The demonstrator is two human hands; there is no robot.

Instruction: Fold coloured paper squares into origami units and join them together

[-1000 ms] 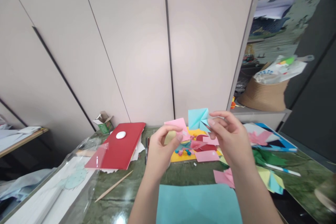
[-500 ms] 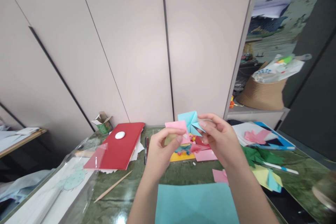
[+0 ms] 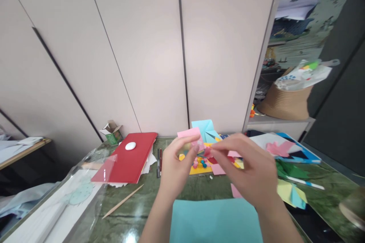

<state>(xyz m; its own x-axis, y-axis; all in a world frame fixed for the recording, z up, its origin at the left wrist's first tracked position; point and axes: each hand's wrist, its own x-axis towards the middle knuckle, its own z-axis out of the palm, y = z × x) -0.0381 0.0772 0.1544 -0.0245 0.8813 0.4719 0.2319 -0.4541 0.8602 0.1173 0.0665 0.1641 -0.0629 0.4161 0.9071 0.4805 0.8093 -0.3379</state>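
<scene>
Fingers of the left hand (image 3: 175,165) pinch pink paper (image 3: 188,133) above the tabletop (image 3: 155,207), against folded light-blue paper (image 3: 202,125); a loose pinch might drop it, while the right hand (image 3: 252,171)'s narrow fingers hide whether they grip anything.

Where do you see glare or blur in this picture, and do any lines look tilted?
Head view: bright glare on the green tabletop near the bottom edge; head view: a soft pale sheen on the cabinet doors, whose left-hand lines tilt outward toward the top; head view: the right hand looks slightly blurred.
</scene>
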